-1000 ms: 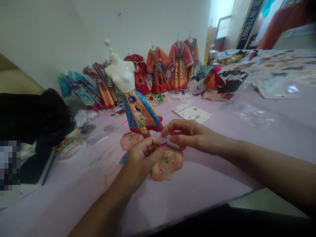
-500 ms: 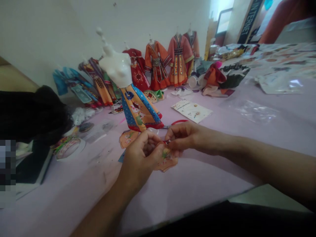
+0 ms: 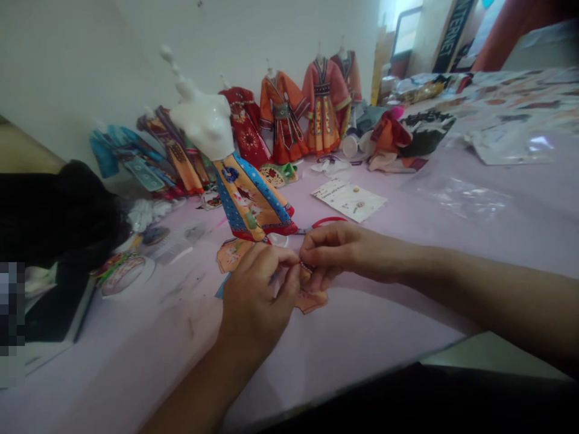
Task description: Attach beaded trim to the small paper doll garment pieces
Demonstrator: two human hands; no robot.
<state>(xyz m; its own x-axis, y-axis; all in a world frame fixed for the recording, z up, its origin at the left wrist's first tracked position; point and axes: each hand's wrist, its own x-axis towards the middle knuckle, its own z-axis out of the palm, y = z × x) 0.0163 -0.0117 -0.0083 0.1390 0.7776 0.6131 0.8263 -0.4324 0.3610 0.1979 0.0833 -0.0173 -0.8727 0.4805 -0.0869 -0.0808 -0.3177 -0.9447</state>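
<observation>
Between my hands is an orange printed fabric piece (image 3: 312, 301) with a dark red patterned edge. My left hand (image 3: 260, 289) pinches that edge from the left, thumb and fingertips together. Against it, my right hand (image 3: 325, 250) pinches the same edge from the right; the fingers hide much of the cloth. Another orange fabric piece (image 3: 230, 256) lies on the table behind my left hand, with a bit of blue cloth (image 3: 221, 286) beside it. Just beyond stands a white doll mannequin (image 3: 203, 123) in a blue and orange skirt (image 3: 253, 199). Red-handled scissors (image 3: 328, 220) lie behind my right hand.
Several dressed doll forms (image 3: 284, 117) line the wall. A card with small ornaments (image 3: 350, 199) and a clear plastic bag (image 3: 465, 196) lie to the right. A tape roll (image 3: 129, 277) and a black item (image 3: 58, 214) are at the left. The table (image 3: 362, 343) is pink-topped.
My left fingers have shifted upward along the fabric's edge, and its lower part is more folded under my right fingers. The camera view has moved slightly.
</observation>
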